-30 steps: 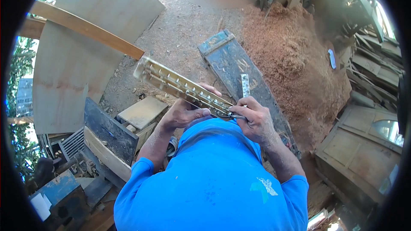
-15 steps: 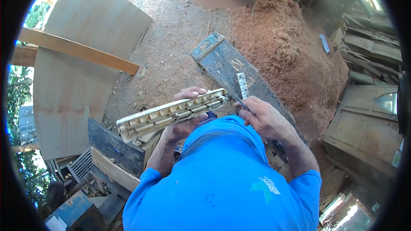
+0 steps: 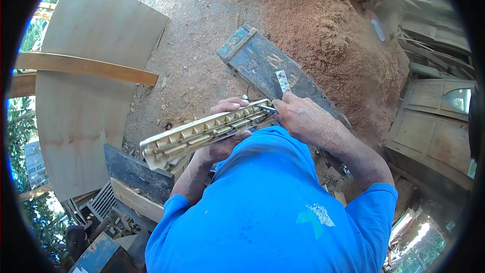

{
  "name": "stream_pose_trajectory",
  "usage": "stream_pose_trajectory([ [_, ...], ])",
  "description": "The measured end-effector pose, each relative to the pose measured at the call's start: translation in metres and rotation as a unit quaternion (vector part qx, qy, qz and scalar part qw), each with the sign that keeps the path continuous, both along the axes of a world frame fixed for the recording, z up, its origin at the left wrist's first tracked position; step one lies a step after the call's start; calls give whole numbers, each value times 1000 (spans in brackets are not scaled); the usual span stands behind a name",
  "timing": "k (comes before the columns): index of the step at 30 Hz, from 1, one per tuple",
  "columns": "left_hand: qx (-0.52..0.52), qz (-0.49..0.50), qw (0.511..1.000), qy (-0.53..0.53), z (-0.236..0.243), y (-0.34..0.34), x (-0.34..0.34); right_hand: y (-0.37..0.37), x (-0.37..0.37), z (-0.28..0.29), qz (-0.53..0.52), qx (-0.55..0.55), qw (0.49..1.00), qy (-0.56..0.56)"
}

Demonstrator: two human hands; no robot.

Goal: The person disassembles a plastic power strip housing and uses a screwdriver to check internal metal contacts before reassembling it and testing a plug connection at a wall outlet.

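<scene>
My left hand [image 3: 227, 144] is wrapped round a long cream plastic housing [image 3: 202, 132], which looks like the body of a power strip. Its ribbed inside faces up, with small compartments and metal parts along it. At the housing's right end, my right hand [image 3: 299, 116] is closed on a slim metal tool [image 3: 268, 109], its tip at the metal parts there. The exact kind of tool is hidden by the fingers. Just beyond my right hand, a pale strip with rows of holes [image 3: 283, 81] lies on a dark blue wooden chest [image 3: 265, 58]. Dark wires hang near the housing's right end.
A large heap of sawdust [image 3: 328, 35] spreads beyond the chest. To the left lean big plywood sheets [image 3: 86, 121] with a wooden beam [image 3: 91, 65] across them. A dark board [image 3: 139, 172] stands near my left forearm. Wooden panels [image 3: 429, 136] stand at the right.
My right hand has moved forward and turned, bringing the tool's tip into the housing's right end. My left hand keeps its hold. The whole view has shifted slightly.
</scene>
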State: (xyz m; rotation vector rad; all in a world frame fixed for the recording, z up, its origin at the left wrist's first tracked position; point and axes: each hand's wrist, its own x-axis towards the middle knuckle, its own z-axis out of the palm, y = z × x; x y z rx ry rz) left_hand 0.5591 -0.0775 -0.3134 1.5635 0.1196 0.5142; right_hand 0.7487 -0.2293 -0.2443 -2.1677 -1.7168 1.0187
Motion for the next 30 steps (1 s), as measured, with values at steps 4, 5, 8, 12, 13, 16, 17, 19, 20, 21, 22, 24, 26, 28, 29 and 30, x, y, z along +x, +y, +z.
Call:
stream_pose_trajectory([
  [4, 43, -1, 999, -15, -6, 0, 0, -8, -5, -15, -30, 83, 996, 33],
  [5, 43, 0, 999, -14, -4, 2, 1, -9, -8, -21, -29, 83, 996, 34],
  [8, 39, -11, 999, -18, -3, 5, 3, -16, -15, -35, -85, 111, 989, 52],
  [12, 38, -21, 999, -27, -4, 4, 9, -22, -16, -43, -108, 153, 980, 66],
  [13, 45, -21, 998, -26, -4, 3, 10, -23, -16, -45, -111, 142, 981, 76],
  [16, 60, -31, 997, -34, -6, 2, 14, -29, -21, -49, -140, 186, 970, 73],
  [17, 69, -39, 996, -42, -7, 3, 15, -31, -21, -50, -142, 185, 970, 72],
  [19, 99, -41, 993, -43, -8, 4, 16, -33, -20, -51, -138, 204, 967, 60],
  [20, 78, -40, 996, -35, -9, 2, 17, -34, -20, -48, -139, 203, 968, 59],
  [21, 59, -39, 997, -26, -9, 1, 18, -33, -20, -43, -160, 207, 963, 62],
  [22, 42, -48, 998, -17, -5, 0, 18, -33, -20, -40, -180, 211, 958, 65],
  [24, 64, -73, 995, 11, 1, 9, 17, -36, -13, -45, -161, 227, 958, 69],
  [26, 39, -114, 992, 44, 5, 12, 16, -36, -5, -47, -142, 241, 957, 74],
  [28, -3, -122, 992, 33, 4, 14, 16, -35, 2, -47, -161, 271, 940, 134],
  [29, -42, -129, 990, 21, 4, 14, 16, -35, 1, -46, -161, 269, 940, 134],
  [30, -37, -126, 991, 23, 4, 15, 14, -34, 0, -45, -184, 261, 930, 179],
])
